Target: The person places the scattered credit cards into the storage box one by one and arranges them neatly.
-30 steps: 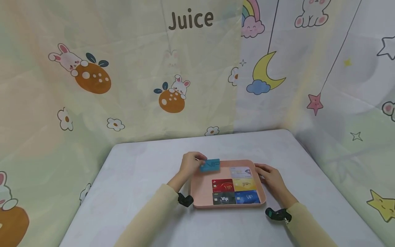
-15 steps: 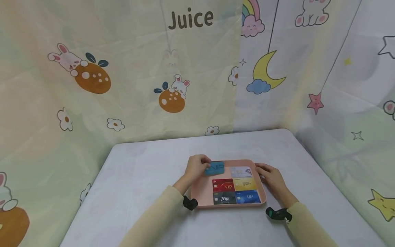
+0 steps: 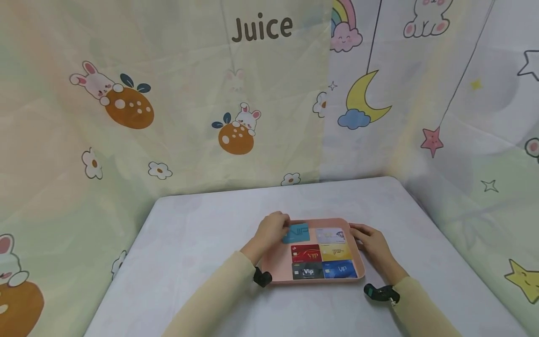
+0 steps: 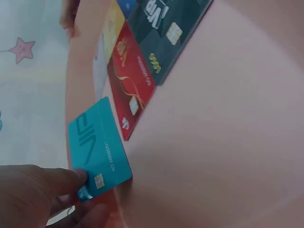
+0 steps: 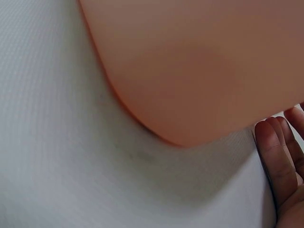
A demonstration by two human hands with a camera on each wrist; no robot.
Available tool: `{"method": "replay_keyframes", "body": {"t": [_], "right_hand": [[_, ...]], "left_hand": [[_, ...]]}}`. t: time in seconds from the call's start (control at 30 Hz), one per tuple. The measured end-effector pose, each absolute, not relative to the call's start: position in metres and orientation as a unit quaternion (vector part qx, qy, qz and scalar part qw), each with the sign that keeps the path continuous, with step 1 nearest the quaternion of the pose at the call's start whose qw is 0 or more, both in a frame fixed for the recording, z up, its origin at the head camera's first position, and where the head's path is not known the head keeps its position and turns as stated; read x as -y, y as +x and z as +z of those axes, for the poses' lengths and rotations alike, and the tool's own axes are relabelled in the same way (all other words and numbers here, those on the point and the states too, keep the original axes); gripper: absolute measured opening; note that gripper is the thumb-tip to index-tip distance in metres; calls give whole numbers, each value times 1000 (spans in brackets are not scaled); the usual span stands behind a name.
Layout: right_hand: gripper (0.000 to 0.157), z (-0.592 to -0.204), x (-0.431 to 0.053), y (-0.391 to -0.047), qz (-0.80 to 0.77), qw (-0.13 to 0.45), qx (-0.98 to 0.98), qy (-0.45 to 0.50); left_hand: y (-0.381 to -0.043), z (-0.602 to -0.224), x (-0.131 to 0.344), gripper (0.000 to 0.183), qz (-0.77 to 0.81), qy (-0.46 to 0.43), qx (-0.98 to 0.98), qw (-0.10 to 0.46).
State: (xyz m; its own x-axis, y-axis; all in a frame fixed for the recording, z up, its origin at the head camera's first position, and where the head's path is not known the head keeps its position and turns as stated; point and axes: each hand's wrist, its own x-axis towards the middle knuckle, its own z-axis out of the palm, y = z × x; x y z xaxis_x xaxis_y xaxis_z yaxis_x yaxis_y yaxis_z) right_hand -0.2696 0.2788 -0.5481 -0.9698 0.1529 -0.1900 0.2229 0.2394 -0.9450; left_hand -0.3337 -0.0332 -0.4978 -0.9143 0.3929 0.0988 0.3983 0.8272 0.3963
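In the head view my left hand [image 3: 271, 230] is over the tray's back left part. Its thumb and fingers pinch one corner of a teal VIP card [image 4: 102, 147], which lies tilted above the tray floor beside a red VIP card [image 4: 130, 80]. The pink tray [image 3: 275, 267] also bears a dark grey Vip card [image 3: 307, 271], a blue VIP card [image 3: 340, 269], a yellow card [image 3: 336, 252] and a pale card [image 3: 330, 235]. My right hand [image 3: 372, 242] rests against the outside of the tray's right rim, its fingers fairly straight in the right wrist view.
The tray stands on a white-covered table [image 3: 202, 243]. Behind and beside it hang cloth curtains [image 3: 181, 93] printed with rabbits, stars and flowers. A black wrist device [image 3: 262, 277] sits on the left wrist, another [image 3: 381, 293] on the right.
My left hand has moved the teal card right and down, from over the tray's back rim to a spot above the red card. The right hand stays at the rim.
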Motion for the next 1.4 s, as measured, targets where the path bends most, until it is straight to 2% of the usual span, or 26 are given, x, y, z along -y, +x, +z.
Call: {"method": "replay_keyframes", "body": {"t": [0.3,0.5,0.7,0.87,1.1,1.4], "right_hand": [[62,-549,-282,-270,-607,33,-785,119],[61,-546,-284,-269,-614,31,-780,120],[62,-547,-283,-269,-615,31,-779,117],[61,-549,-283,-269,-615,32,-779,117],[60,-547,-280,-268,-610,30,-784,114],[61,-548,-280,-268,-609,30,-784,114]], "left_hand": [[-327,-495,30,24,-211,-222,952,-22],[-321,-486,26,22,-114,-278,952,-56],[-311,-485,24,33,-55,-310,944,-95],[-307,-485,23,36,-47,-325,939,-105],[-303,-482,17,38,-57,-316,939,-120],[-300,-479,12,48,-45,-308,941,-134]]}}
